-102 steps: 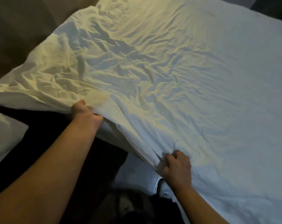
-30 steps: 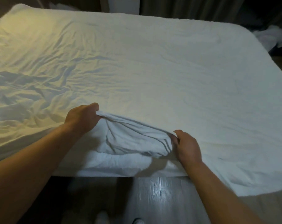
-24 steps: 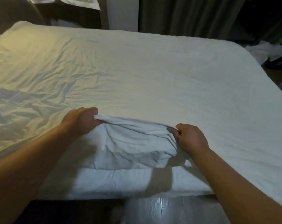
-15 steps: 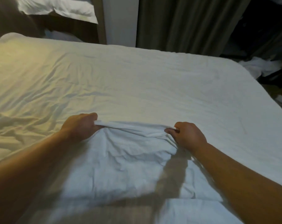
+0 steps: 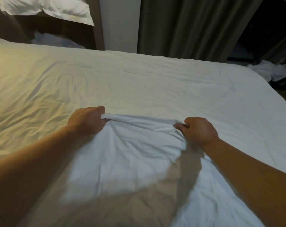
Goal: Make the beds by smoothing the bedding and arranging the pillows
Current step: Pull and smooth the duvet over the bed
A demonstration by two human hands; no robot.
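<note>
Both hands are out over the bed, each with a fistful of the white sheet (image 5: 139, 89). The left hand (image 5: 87, 121) has its grip clamped on a bunched fold of that fabric, thumb on top, and the right hand (image 5: 199, 130) is closed on the other end of the same fold, fingers curled in tight. Between them the gathered edge runs as a taut ridge, with puckered wrinkles fanning back toward the camera.

The sheet covers pretty much the whole mattress: the far side looks fairly flat, the left side is more creased (and lit yellowish). A white pillow (image 5: 45, 7) sits up on a dark ledge past the far left corner, well apart from the hands. Dark curtains (image 5: 188, 25) hang behind the bed, and there's a heap of white linen (image 5: 270, 70) on the floor off the far right corner.
</note>
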